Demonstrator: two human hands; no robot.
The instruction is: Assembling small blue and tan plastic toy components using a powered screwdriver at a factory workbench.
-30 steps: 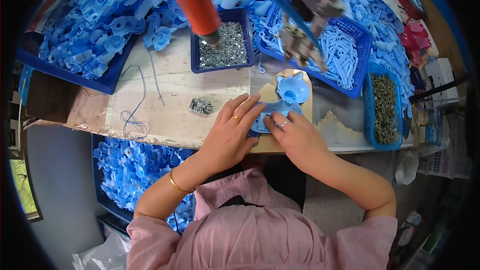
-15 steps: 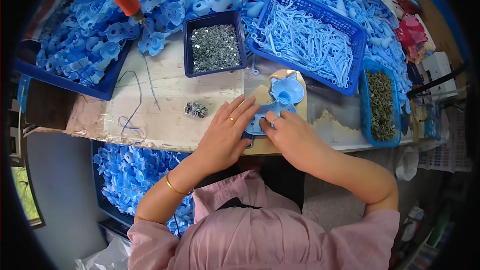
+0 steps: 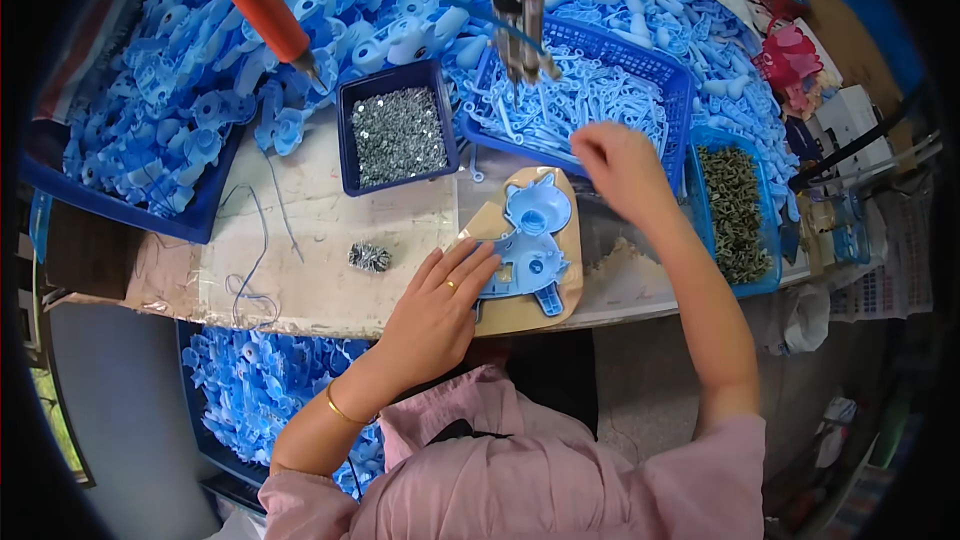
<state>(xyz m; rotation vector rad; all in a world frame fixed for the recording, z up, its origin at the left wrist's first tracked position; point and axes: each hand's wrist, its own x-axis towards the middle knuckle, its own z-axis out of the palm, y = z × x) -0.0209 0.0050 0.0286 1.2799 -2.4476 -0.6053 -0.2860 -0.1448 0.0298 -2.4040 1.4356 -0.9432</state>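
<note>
The right hand (image 3: pixel 618 168) is no longer down on the work: 1 second ago both hands pressed together on the blue plastic housing (image 3: pixel 525 245), and now the right one is lifted away and reaches over the near edge of the blue basket of pale clips (image 3: pixel 580 100), fingers curled together as if pinching something, though I cannot tell whether it holds a piece. The left hand (image 3: pixel 440 305) remains where it was, flat and open, fingertips spread on the left edge of the housing and pinning it to the tan wooden jig board (image 3: pixel 520 310) at the front of the bench. My reading is that the housing is seated and the work has moved on to fetching the next small part to add to it. The worktop (image 3: pixel 320 240) is a pale, stained sheet with a loose wire on it and a small heap of screws (image 3: pixel 370 257) lying just left of the jig. Behind it sits a dark blue tray of screws (image 3: pixel 398 135), a large bin of blue mouldings (image 3: pixel 150 110) at the left, and a narrow blue bin of dark metal parts (image 3: pixel 735 210) at the right. An orange-handled driver (image 3: pixel 255 0) and a grey hanging tool (image 3: pixel 520 0) dangle above. More blue mouldings fill a crate below the bench.
</note>
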